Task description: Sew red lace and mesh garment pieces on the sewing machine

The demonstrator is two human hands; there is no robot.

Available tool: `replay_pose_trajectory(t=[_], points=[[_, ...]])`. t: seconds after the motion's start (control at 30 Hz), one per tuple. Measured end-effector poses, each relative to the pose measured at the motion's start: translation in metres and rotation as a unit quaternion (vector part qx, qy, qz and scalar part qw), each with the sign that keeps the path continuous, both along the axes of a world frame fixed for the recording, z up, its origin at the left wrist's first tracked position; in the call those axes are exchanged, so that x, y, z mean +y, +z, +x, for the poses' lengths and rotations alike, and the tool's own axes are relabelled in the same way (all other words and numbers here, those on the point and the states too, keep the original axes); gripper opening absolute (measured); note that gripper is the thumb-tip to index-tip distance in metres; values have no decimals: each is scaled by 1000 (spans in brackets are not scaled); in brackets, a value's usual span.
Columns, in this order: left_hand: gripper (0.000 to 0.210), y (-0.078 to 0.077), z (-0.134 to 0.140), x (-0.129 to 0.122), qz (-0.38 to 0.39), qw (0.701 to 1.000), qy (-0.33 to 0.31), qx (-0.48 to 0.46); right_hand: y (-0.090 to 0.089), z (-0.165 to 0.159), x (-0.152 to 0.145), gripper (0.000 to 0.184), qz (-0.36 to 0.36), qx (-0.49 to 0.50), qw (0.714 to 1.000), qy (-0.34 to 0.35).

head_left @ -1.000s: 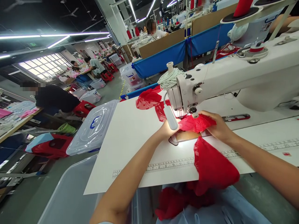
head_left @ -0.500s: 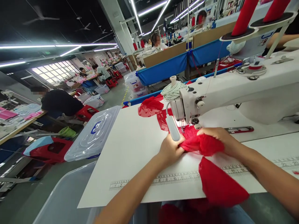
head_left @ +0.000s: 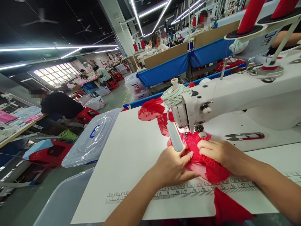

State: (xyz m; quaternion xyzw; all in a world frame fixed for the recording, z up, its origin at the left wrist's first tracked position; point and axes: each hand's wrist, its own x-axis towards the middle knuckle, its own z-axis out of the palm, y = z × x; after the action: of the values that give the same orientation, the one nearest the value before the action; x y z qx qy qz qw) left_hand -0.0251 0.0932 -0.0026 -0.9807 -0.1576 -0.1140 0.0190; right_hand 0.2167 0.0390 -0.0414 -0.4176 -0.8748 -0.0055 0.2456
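Sheer red lace fabric point(head_left: 196, 146) lies bunched under the presser foot of a white sewing machine point(head_left: 225, 94). My left hand point(head_left: 172, 164) rests on the fabric's left side, thumb and fingers stretched apart against it. On the other side, my right hand point(head_left: 218, 153) has its fingers curled over a gathered part of the same fabric, gripping it. The needle area is lit by a small lamp point(head_left: 175, 136) just above my left fingers. A loose red flap point(head_left: 229, 208) hangs over the table's front edge.
Thread snips point(head_left: 245, 136) lie right of my right hand. More red fabric point(head_left: 151, 110) spreads behind the needle. A printed ruler point(head_left: 183, 192) runs along the white table point(head_left: 122, 157). Left of it stands a lidded clear bin point(head_left: 94, 138). Red thread cones point(head_left: 251, 15) stand above the machine.
My left hand has loosened from a pinch into spread fingers on the fabric. The bunched fabric has been opened flatter toward me, and my right hand has shifted slightly nearer.
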Motion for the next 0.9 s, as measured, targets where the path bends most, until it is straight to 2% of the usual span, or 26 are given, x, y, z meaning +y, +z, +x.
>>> replay_pose_trajectory(t=[0.07, 0.17, 0.33, 0.47, 0.67, 0.9], points=[[74, 3, -2, -1, 20, 1000, 12, 18, 4, -1, 0, 18, 18, 2, 1000, 18], [84, 1, -2, -2, 37, 999, 28, 23, 8, -2, 1, 14, 14, -15, 1000, 18], [81, -5, -2, -3, 63, 997, 34, -14, -5, -2, -2, 21, 32, -6, 998, -47], [77, -5, -3, -4, 66, 997, 36, -5, -14, -2, -3, 27, 37, -8, 997, -61], [79, -5, 0, -5, 64, 997, 37, -38, -12, -3, -3, 21, 39, -26, 996, -81], [88, -2, 1, -3, 61, 995, 29, -72, -12, -2, -2, 30, 46, -14, 997, -63]])
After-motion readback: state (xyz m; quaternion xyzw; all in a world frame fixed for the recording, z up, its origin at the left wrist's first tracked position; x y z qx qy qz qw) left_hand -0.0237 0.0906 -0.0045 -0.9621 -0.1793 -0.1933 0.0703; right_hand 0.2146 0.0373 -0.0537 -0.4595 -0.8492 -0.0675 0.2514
